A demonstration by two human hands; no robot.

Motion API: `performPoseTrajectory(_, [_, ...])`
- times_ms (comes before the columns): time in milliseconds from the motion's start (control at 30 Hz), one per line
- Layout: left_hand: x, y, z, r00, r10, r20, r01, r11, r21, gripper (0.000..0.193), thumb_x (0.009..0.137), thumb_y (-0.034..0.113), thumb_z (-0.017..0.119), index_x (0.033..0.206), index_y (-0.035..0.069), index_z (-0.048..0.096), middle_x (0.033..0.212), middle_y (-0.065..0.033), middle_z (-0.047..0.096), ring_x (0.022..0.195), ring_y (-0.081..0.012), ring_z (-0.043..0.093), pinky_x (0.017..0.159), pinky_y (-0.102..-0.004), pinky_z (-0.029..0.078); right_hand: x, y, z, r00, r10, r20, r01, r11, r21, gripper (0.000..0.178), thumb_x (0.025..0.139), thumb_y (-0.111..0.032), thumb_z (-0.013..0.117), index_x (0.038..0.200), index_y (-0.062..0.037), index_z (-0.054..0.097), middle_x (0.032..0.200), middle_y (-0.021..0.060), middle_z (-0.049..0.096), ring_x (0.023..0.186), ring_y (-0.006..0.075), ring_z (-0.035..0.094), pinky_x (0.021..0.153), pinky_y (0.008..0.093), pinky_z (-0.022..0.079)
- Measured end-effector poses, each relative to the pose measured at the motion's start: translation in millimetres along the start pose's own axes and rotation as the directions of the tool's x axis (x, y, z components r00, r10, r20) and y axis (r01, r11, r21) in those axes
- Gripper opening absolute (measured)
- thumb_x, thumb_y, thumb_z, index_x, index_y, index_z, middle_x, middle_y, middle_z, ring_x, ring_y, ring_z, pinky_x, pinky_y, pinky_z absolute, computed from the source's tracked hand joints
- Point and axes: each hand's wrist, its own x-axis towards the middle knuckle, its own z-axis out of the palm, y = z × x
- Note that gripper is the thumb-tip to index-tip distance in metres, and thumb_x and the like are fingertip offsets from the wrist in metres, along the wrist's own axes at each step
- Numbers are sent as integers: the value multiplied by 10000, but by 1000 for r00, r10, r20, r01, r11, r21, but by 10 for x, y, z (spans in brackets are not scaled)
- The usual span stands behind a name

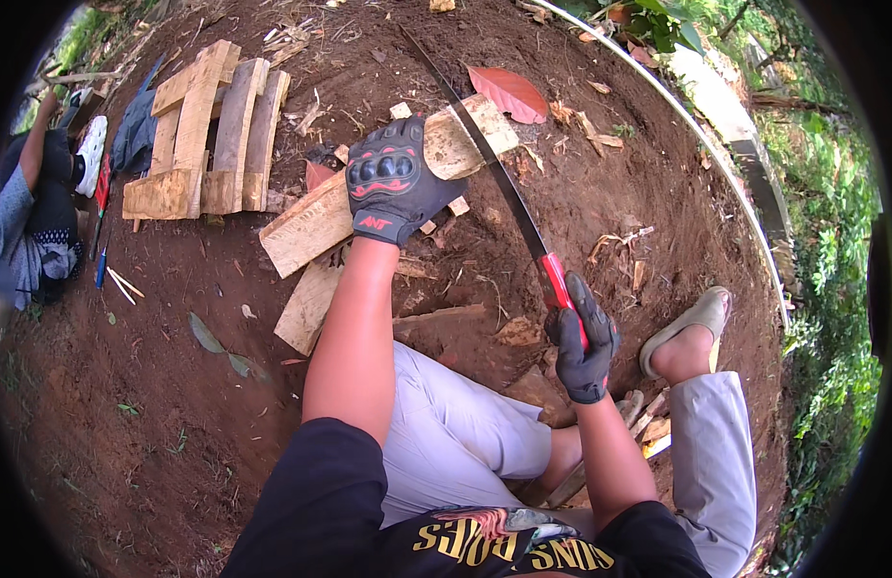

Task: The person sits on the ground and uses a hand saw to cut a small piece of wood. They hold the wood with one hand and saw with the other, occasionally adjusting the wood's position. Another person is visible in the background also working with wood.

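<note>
A wooden plank (316, 222) lies slanting across other wood on the soil in front of me. My left hand (386, 183), in a black glove with red trim and hard knuckle guards, grips it from above, its fingertips partly hidden. In my right hand (583, 342), also black-gloved, the fingers are wrapped round the red-and-black handle of a handsaw (511, 193). Its long dark blade crosses the plank's right part, to the right of my left hand, with the tip pointing far left. The teeth are too small to make out.
A second board (309, 306) lies under the plank. Several nailed-together boards (200, 135) stand at the left, near a seated person (41, 207) and a red-and-blue tool (102, 207). A large reddish leaf (509, 93) and wood chips litter the soil. A pale curved edging (701, 135) borders greenery at right.
</note>
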Motion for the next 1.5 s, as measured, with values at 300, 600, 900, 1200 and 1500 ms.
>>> performPoseTrajectory(300, [10, 118, 35, 999, 10, -35, -8, 999, 38, 895, 692, 531, 988, 1386, 34, 720, 1246, -213, 781, 1161, -408, 755, 1016, -523, 602, 1275, -301, 636, 987, -131, -96, 149, 965, 216, 430, 1060, -146, 734, 1489, -151, 747, 1333, 167, 809, 1129, 339, 820, 967, 424, 642])
performPoseTrajectory(600, [37, 109, 25, 998, -39, 55, 35, 997, 63, 1003, 662, 581, 985, 1457, 43, 696, 1321, -232, 779, 1189, -410, 768, 1035, -517, 605, -29, 198, 3, 1000, -26, -4, 26, 992, 127, 498, 1014, -150, 759, 1511, -194, 741, 1001, 123, 812, 756, 291, 770, 706, 402, 605])
performPoseTrajectory(900, [24, 148, 0, 1000, -4, 8, 3, 999, 41, 929, 683, 581, 979, 1403, 53, 722, 1283, -225, 789, 1200, -417, 756, 1052, -520, 589, 868, -235, 455, 994, -87, -66, 95, 987, 127, 451, 1050, -191, 728, 1501, -176, 742, 1126, 168, 824, 881, 335, 804, 777, 422, 630])
performPoseTrajectory(1200, [7, 72, 87, 999, -19, 26, 18, 999, 50, 944, 689, 559, 990, 1427, 47, 700, 1311, -203, 763, 1222, -401, 732, 1061, -534, 576, 1058, -310, 503, 998, -56, 0, 55, 987, 151, 441, 1092, -204, 705, 1530, -149, 715, 1405, 182, 780, 1280, 348, 775, 1060, 432, 609])
performPoseTrajectory(1500, [-160, 326, 42, 993, -82, 86, 84, 996, -21, 942, 704, 583, 970, 1439, 76, 671, 1384, -180, 724, 1301, -379, 687, 1103, -547, 524, 456, -746, -680, 991, -26, 129, 19, 998, 52, 517, 1082, -219, 721, 1592, -162, 652, 1374, 188, 785, 1113, 381, 811, 976, 459, 631])
